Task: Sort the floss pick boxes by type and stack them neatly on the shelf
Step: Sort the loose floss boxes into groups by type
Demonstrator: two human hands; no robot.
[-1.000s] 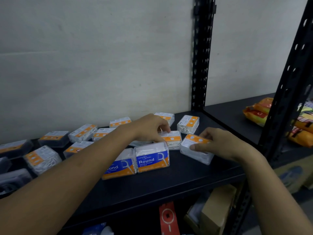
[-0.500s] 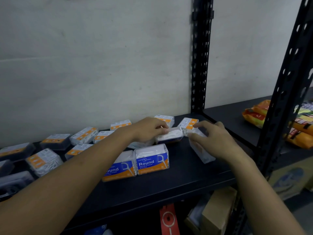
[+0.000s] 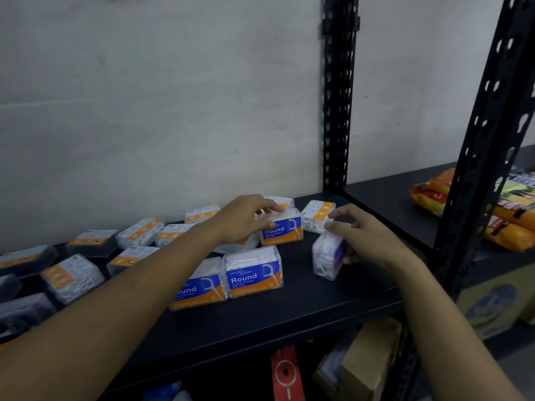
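Count: 4 clear plastic floss pick boxes with blue-and-orange "Round" labels are up on edge on the black metal shelf [image 3: 289, 316].
- front-right box [image 3: 254, 274] and front-left box [image 3: 199, 287] touch side by side; the left forearm partly hides the latter.
- rear box [image 3: 282, 228]: left hand [image 3: 246, 221] reaches in palm down, grip clamped over its top, label facing out.
- end-on box [image 3: 328, 256]: right hand [image 3: 367, 238] has thumb and fingers curled round it, grip clamped, box tilted. Can't tell if it touches the shelf.

9 flat boxes [image 3: 72, 274] lie with orange-and-white labels up, scattered toward the wall. More sit at the dim left edge, not countable.
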